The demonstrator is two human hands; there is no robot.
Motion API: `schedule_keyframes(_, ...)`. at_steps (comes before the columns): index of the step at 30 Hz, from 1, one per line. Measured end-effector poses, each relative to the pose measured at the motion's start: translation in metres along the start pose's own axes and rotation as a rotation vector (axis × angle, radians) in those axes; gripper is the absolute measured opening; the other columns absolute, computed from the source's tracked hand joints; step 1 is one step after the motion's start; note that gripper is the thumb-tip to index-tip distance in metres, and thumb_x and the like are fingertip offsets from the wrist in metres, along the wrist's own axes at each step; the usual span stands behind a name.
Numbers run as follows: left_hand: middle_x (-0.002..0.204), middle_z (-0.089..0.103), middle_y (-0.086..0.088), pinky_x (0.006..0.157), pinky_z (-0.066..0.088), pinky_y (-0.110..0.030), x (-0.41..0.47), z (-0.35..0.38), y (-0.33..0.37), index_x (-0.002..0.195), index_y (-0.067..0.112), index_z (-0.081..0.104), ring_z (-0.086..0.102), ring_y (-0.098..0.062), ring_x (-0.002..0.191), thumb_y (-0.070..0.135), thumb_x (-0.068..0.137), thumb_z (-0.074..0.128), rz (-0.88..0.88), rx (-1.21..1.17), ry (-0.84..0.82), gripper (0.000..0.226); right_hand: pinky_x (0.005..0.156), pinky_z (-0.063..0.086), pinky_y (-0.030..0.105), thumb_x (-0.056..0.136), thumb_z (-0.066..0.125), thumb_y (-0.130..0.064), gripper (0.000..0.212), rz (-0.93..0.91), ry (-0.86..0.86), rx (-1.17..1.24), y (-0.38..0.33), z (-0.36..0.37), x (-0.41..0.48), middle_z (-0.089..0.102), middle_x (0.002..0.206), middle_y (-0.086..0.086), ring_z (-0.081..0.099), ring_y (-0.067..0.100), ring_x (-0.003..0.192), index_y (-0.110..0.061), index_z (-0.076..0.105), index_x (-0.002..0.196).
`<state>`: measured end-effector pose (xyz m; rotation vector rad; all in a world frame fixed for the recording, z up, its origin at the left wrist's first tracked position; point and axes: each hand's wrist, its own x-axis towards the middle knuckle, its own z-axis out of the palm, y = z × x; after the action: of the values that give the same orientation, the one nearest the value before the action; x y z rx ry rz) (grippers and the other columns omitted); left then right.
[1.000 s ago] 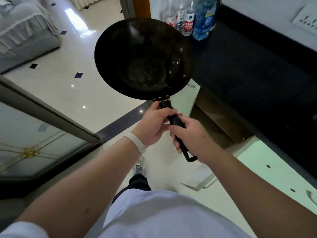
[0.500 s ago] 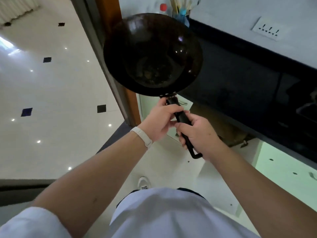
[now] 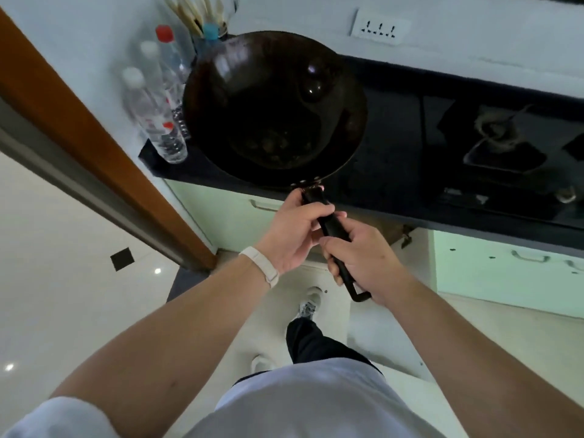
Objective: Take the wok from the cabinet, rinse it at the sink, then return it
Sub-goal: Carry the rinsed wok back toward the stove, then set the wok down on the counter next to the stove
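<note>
Dark round wok (image 3: 275,109), black handle, aloft above dark counter (image 3: 392,172)

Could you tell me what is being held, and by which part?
The wok, by its black handle: the left hand grips up near the rim, the right hand lower, toward the looped end.

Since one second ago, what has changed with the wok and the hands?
The person has turned toward the counter, so the wok now hangs over the dark countertop, beside the clear bottles. Nothing was taken or let go. Unchanged: the left hand and right hand both grip the handle, left nearer the bowl.
</note>
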<state>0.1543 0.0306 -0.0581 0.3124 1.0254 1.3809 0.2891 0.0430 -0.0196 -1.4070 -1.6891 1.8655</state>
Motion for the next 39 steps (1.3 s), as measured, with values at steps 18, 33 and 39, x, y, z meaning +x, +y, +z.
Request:
schedule_keyframes(18, 0.094, 0.063, -0.006, 0.080, 0.056, -0.036, 0.173, 0.052, 0.043, 0.122, 0.015, 0.053, 0.071, -0.024, 0.095, 0.000, 0.092, 0.057, -0.236, 0.078, -0.059, 0.034, 0.046, 0.047, 0.027, 0.094, 0.060, -0.009, 0.006, 0.054, 0.074, 0.120, -0.022, -0.099, 0.142, 0.058, 0.057, 0.007, 0.051, 0.017, 0.043, -0.005, 0.062, 0.091)
schedule_keyframes(33, 0.094, 0.062, -0.005, 0.089, 0.055, -0.038, 0.263, 0.030, 0.048, 0.123, 0.015, 0.054, 0.070, -0.022, 0.095, -0.002, 0.096, 0.051, -0.553, 0.220, -0.350, 0.031, 0.056, 0.051, 0.045, 0.089, 0.064, -0.024, 0.008, 0.199, 0.449, 0.271, -0.011, -0.066, 0.194, 0.061, 0.057, 0.006, 0.055, 0.027, 0.049, -0.022, 0.066, 0.097)
schedule_keyframes(39, 0.094, 0.061, -0.005, 0.100, 0.051, -0.045, 0.288, 0.024, 0.052, 0.128, 0.010, 0.052, 0.070, -0.022, 0.093, -0.003, 0.095, 0.049, -0.623, 0.340, -0.450, 0.035, 0.051, 0.050, 0.037, 0.094, 0.063, -0.020, 0.005, 0.230, 0.596, 0.366, -0.013, -0.046, 0.213, 0.060, 0.054, 0.003, 0.054, 0.022, 0.046, -0.018, 0.065, 0.099)
